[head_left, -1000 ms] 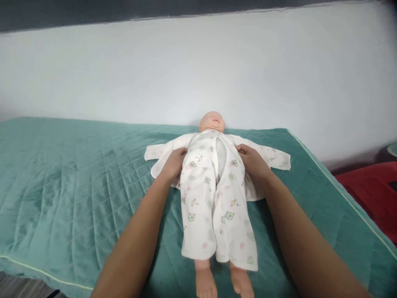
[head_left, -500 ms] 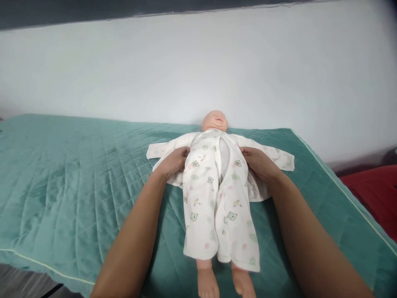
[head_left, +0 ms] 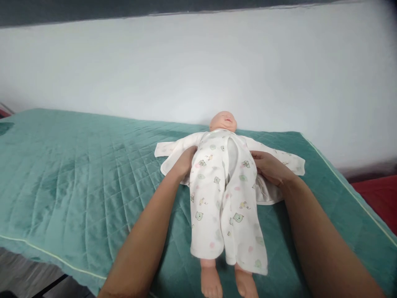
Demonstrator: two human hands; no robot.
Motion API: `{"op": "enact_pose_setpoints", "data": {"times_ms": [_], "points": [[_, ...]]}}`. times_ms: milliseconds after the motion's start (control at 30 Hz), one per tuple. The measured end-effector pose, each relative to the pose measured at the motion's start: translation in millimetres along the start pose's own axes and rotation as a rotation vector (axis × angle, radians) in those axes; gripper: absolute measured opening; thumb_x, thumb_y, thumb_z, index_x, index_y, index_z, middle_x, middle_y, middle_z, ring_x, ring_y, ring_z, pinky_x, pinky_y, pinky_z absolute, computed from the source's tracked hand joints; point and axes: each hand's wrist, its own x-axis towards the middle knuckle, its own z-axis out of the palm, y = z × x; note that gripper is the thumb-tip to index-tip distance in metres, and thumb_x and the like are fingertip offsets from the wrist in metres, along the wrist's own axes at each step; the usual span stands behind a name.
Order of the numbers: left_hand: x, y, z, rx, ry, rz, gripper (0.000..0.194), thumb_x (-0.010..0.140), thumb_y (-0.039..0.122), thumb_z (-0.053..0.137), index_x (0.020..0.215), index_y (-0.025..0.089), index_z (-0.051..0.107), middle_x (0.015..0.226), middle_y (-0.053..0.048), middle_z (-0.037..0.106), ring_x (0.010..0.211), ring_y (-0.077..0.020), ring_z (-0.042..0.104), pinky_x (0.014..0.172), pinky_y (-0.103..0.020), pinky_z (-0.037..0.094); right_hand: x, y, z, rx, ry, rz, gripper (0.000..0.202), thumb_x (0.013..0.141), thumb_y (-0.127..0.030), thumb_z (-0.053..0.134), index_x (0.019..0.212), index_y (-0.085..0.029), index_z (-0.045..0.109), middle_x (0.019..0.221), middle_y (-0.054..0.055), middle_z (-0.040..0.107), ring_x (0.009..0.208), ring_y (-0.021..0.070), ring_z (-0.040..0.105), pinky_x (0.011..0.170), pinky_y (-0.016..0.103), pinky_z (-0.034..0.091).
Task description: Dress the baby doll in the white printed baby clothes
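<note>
A baby doll [head_left: 222, 121] lies on its back, head toward the wall and bare feet toward me. White printed baby trousers [head_left: 207, 198] cover its legs and reach up over the front of its body; a gap runs down their middle. Beneath them a white long-sleeved baby top [head_left: 268, 193] spreads out to both sides. At the left side of the trousers, my left hand [head_left: 186, 162] is closed on the edge, its fingertips hidden by cloth. My right hand [head_left: 269, 166] grips the opposite edge with bent fingers, above the top's open flap.
A green quilted cover [head_left: 93, 174] with pale edging lies under the doll. Behind it rises a white wall [head_left: 124, 66]. Something red [head_left: 378, 196] is beyond the right edge, and grey floor [head_left: 25, 269] shows at lower left.
The view has shifted, so the doll and both hands appear slightly farther right. My left hand has turned a little, with its fingers tucked further behind the trousers' side.
</note>
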Motion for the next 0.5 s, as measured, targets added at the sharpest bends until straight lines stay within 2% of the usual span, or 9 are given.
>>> {"op": "enact_pose_setpoints", "data": {"times_ms": [100,267,433,500], "points": [[-1.7,3.7,-5.5,-0.022,-0.097,0.008,0.022,0.081,0.021,0.054,0.098,0.015,0.067,0.114,-0.010,0.070,0.108,-0.0275,0.059,0.094,-0.035,0.045,-0.7,0.0,1.0,-0.018,-0.006,0.014,0.030,0.063,-0.031,0.077,0.091,-0.020,0.077,0.074,0.003,0.074,0.076,0.0274,0.069,0.070,0.037,0.056],[-4.8,12.8,-7.7,-0.107,-0.105,-0.097,0.027,0.084,0.019,0.052,0.105,0.014,0.068,0.113,-0.010,0.070,0.099,-0.0257,0.063,0.090,-0.038,0.048,-0.9,-1.8,4.8,-0.019,-0.049,-0.002,0.033,0.063,-0.025,0.076,0.095,-0.020,0.076,0.087,0.003,0.076,0.083,0.0272,0.069,0.076,0.038,0.057],[0.7,-1.9,-3.3,-0.284,-0.141,-0.124,0.025,0.086,0.023,0.052,0.104,0.016,0.068,0.110,-0.009,0.071,0.098,-0.0248,0.064,0.088,-0.037,0.050,-0.7,-3.7,7.8,0.051,-0.029,0.033,0.036,0.059,-0.020,0.077,0.095,-0.022,0.076,0.092,0.003,0.076,0.087,0.0283,0.070,0.080,0.039,0.058],[3.8,-10.5,-1.6,-0.333,-0.167,-0.093,0.023,0.086,0.025,0.054,0.102,0.016,0.068,0.108,-0.009,0.071,0.098,-0.0241,0.064,0.088,-0.037,0.050,-0.8,-4.0,9.4,0.112,-0.021,0.047,0.038,0.057,-0.020,0.078,0.095,-0.023,0.077,0.091,0.004,0.076,0.088,0.0297,0.070,0.079,0.040,0.059]]}}
